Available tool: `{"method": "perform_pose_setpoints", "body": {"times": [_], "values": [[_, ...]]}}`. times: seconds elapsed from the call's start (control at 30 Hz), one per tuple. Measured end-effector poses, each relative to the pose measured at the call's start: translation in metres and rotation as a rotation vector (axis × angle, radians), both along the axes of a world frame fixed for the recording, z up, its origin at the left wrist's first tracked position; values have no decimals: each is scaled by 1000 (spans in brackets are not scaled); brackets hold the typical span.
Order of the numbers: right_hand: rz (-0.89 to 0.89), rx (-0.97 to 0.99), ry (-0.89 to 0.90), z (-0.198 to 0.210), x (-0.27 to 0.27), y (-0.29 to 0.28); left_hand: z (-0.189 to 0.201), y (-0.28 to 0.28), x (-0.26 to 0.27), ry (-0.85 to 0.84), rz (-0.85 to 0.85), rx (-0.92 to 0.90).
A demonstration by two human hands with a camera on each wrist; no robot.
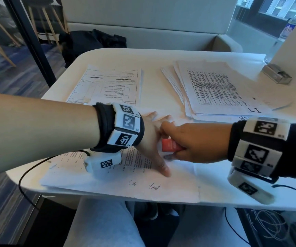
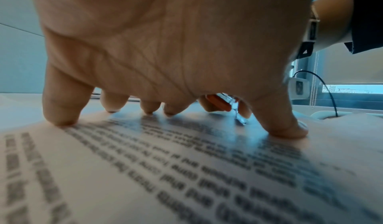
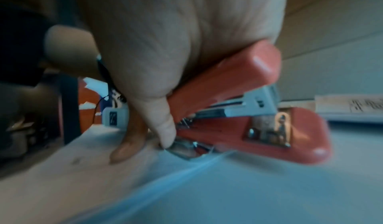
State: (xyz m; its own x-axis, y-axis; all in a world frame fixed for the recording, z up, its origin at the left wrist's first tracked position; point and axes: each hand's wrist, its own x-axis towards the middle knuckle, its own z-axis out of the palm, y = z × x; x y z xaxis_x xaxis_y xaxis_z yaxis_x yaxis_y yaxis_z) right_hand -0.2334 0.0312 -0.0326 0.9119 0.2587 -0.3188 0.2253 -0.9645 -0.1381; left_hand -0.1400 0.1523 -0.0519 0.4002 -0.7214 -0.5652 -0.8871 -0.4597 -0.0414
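A printed paper sheet [image 1: 140,182] lies at the near edge of the white table [image 1: 154,56]. My left hand [image 1: 154,139] is spread on it, fingertips [image 2: 64,121] and thumb pressing the page [image 2: 186,178] flat. My right hand [image 1: 188,141] grips a red stapler [image 1: 170,145] just right of the left hand, low over the sheet. In the right wrist view the stapler [image 3: 238,109] has its metal magazine lifted off the red base, and the paper's edge [image 3: 103,162] lies beside it. The left wrist view shows the stapler [image 2: 219,102] only in part, behind the palm.
Two more stacks of printed papers lie farther back, one at the left [image 1: 108,84] and a thicker one at the right [image 1: 213,88]. A small metal box [image 1: 276,73] sits at the far right. A black bag [image 1: 92,45] rests on the seat behind.
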Motion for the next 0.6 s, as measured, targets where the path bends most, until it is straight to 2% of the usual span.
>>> {"method": "perform_pose_setpoints", "body": {"times": [0.17,0.4,0.5,0.6], "values": [[-317,165,185,-2,12,0,6,2,-4,-43,-31,-65],[-513,433,419,9,19,-6,2,4,-1,-50,-1,-39],[-468,363,420,10,18,-8,3,3,-2,-25,3,-51],[-360,123,244,13,11,-5,5,1,1,3,18,-48]]}}
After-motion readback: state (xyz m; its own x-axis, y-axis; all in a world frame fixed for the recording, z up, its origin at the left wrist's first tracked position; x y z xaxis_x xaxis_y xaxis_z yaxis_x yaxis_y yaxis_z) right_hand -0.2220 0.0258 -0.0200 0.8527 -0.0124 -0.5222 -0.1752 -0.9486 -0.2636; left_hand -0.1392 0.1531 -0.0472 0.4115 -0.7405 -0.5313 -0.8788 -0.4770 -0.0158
